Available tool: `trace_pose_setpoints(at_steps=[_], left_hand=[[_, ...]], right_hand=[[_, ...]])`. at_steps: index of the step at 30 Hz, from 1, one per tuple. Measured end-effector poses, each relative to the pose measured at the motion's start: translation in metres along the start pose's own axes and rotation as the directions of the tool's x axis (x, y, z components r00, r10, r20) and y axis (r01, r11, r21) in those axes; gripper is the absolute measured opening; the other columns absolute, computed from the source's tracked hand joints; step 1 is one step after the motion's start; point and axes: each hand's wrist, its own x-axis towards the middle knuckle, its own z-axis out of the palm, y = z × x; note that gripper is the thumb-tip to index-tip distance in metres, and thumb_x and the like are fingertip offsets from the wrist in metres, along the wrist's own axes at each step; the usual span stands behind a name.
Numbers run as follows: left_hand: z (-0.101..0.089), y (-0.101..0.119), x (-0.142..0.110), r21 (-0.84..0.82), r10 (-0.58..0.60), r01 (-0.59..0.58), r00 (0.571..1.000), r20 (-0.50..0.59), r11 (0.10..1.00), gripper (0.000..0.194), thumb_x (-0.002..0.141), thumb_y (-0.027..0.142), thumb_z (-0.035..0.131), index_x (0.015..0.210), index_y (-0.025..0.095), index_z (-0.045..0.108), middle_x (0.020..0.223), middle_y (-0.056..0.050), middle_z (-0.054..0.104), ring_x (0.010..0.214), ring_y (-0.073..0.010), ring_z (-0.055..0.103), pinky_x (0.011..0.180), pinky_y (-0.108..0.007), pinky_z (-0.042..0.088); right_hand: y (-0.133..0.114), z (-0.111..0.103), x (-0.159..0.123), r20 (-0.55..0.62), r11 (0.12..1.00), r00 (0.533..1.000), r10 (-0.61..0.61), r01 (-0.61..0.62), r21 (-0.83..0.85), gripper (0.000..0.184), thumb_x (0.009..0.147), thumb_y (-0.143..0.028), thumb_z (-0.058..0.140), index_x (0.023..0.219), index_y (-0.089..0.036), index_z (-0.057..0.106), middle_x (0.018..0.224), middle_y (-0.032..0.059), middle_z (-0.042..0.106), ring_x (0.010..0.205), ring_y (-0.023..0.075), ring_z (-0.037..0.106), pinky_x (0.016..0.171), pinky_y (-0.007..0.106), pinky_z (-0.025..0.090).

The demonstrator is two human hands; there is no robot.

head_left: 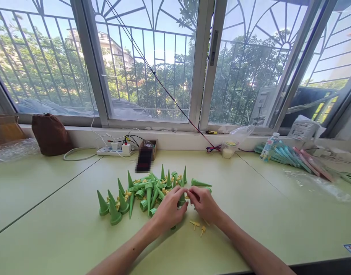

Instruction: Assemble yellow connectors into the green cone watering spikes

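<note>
My left hand (170, 206) is closed around a green plastic cone spike (182, 195), which stands point up between its fingers. My right hand (205, 203) meets it from the right, thumb and fingertips pinched together beside the spike; what they pinch is too small and hidden to name. Beyond both hands spreads a pile of green cone spikes (149, 193), some upright and some lying down, mixed with small yellow T-shaped pieces. Close to my right wrist, a yellow T-shaped piece (195, 224) and another yellow piece (203, 230) lie on the table.
The pale green table (63, 233) runs up to the windowsill. Along its back are a brown bag (51, 134), a power strip (114, 151), a small box (148, 151), a plastic tub (228, 150), a bottle (269, 146) and packaged strips (296, 157). A cable (175, 100) hangs across the window.
</note>
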Motion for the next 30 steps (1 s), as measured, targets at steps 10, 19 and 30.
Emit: trace_pose_setpoints(at_steps=[10,19,30], left_hand=[[-0.0006,0.0016,-0.0011,-0.002,0.003,-0.003,1.0,0.005,1.0,0.024,0.085,0.02,0.054,0.108,0.021,0.062,0.101,-0.007,0.063,0.093,-0.023,0.062,0.085,-0.037,0.05],[-0.0017,0.0034,-0.0008,0.018,-0.006,0.005,0.999,0.042,1.0,0.024,0.088,0.022,0.052,0.11,0.019,0.06,0.103,-0.009,0.062,0.096,-0.0239,0.06,0.087,-0.039,0.05],[-0.0017,0.0022,-0.0019,0.019,-0.007,0.006,0.999,0.04,1.0,0.025,0.087,0.022,0.053,0.111,0.02,0.06,0.102,-0.008,0.062,0.095,-0.0242,0.061,0.086,-0.038,0.05]], right_hand=[[-0.0017,-0.0004,0.0003,-0.003,1.0,1.0,-0.007,0.007,-0.013,0.033,0.1,-0.034,0.044,0.071,-0.019,0.053,0.059,-0.0035,0.046,0.053,0.0111,0.036,0.052,0.024,0.028],[-0.0009,-0.0001,-0.0006,0.003,1.0,1.0,-0.008,0.008,-0.01,0.031,0.1,-0.031,0.044,0.072,-0.018,0.054,0.061,-0.0035,0.049,0.054,0.0106,0.038,0.052,0.023,0.029],[-0.0024,-0.001,-0.0006,0.003,1.0,1.0,-0.011,0.011,-0.024,0.033,0.1,-0.033,0.044,0.071,-0.018,0.054,0.059,-0.0034,0.048,0.053,0.0109,0.036,0.051,0.023,0.029]])
